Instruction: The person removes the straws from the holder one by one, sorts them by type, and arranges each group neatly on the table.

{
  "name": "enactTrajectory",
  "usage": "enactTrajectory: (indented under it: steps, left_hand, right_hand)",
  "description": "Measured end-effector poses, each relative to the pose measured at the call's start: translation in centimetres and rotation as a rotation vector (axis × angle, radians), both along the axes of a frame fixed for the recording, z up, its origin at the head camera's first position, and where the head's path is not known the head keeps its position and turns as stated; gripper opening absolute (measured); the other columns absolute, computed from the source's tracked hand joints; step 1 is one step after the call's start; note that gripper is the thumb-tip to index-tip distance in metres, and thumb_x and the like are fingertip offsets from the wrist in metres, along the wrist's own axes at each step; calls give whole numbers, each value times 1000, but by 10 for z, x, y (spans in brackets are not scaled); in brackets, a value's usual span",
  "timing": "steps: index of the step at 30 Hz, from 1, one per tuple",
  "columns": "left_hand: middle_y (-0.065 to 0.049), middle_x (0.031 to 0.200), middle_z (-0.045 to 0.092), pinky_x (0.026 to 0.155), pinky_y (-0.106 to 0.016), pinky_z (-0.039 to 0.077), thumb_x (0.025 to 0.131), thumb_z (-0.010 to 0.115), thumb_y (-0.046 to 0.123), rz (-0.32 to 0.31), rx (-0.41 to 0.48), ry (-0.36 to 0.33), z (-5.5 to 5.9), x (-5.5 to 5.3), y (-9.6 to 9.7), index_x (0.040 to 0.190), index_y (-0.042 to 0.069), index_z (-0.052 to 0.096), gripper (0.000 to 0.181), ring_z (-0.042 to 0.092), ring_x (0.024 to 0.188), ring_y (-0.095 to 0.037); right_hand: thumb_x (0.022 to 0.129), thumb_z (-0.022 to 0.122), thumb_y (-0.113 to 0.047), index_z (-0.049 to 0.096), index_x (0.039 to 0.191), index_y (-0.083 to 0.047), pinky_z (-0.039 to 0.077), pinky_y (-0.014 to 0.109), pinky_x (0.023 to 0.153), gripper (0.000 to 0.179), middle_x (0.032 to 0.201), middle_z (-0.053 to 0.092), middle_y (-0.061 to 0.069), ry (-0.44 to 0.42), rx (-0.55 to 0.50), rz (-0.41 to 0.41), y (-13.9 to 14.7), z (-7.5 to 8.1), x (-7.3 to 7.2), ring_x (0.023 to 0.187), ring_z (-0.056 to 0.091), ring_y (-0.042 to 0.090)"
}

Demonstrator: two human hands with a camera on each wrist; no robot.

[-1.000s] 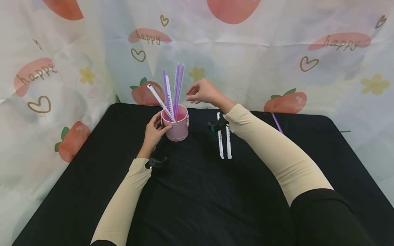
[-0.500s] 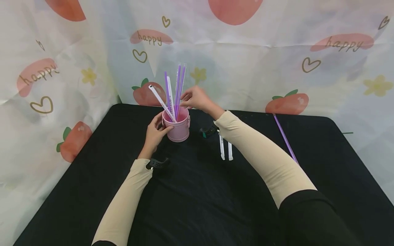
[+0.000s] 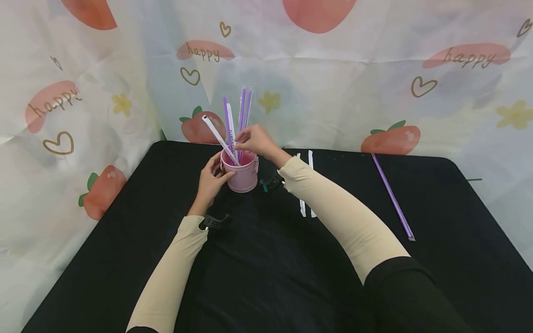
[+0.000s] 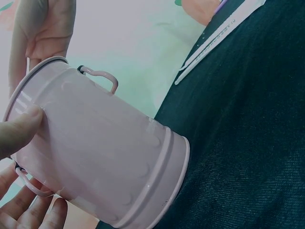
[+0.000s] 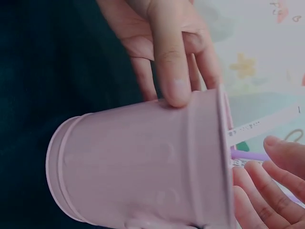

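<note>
In the head view my left hand (image 3: 207, 179) grips a pink metal bucket (image 3: 243, 179) standing near the table's back edge. Its thumb presses the wall below the rim, with the fingers round the far side. From the bucket rise several straws: a tilted white paper-wrapped one (image 3: 213, 128), an upright white one (image 3: 230, 115), a purple one (image 3: 226, 108) and clear-wrapped purple ones (image 3: 242, 104). Over the rim, my right hand (image 3: 257, 140) has its fingertips among the straws, overlapping their lower parts. The right wrist view shows its thumb and forefinger apart beside a purple straw (image 5: 250, 155).
Two white wrapped straws (image 3: 310, 159) lie on the black table (image 3: 266, 259), partly covered by my right forearm. A long purple straw (image 3: 393, 199) lies farther right. A printed cloth backdrop (image 3: 333, 92) hangs behind the table.
My right hand has moved left and down from beside the bucket to the straws over its rim. The forearm's shift uncovers the purple straw on the right. My left hand keeps its grip.
</note>
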State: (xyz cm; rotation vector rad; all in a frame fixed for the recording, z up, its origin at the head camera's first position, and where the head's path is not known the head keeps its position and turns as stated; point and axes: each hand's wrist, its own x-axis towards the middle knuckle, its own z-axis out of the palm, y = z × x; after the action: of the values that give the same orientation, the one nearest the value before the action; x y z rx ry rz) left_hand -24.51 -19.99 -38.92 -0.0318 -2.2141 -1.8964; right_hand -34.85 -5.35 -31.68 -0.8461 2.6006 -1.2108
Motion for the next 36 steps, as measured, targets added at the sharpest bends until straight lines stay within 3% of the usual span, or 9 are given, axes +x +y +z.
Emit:
enactTrajectory:
  steps: [5,15,29,36]
  left_hand:
    - [-17,148,37,113,-47,32,84,67,4,0,7,11,0,0,0,143,2,35,67,35,138,-29]
    - [-17,147,38,113,-48,32,84,67,3,-1,15,24,-1,-1,0,142,2,36,66,36,138,-30]
    - [-19,146,38,112,-47,34,84,66,1,6,17,22,-3,-2,-1,142,-1,35,66,37,137,-30]
    - [-14,148,39,113,-43,34,84,68,5,19,27,21,-24,-17,-7,143,5,35,68,37,138,-25]
  right_hand:
    - [83,71,-11,69,100,2,58,29,68,21,97,71,19,-19,3,7,-6,-8,-1,80,69,28]
    - [83,70,-10,69,99,2,57,23,64,20,98,71,18,-36,31,21,-16,-12,3,77,68,25]
    - [83,71,-10,71,96,2,52,16,58,18,94,72,17,12,52,58,-24,-15,10,72,68,20]
    - [82,71,-9,71,93,2,48,15,55,16,91,72,17,24,51,65,-27,-18,10,64,61,10]
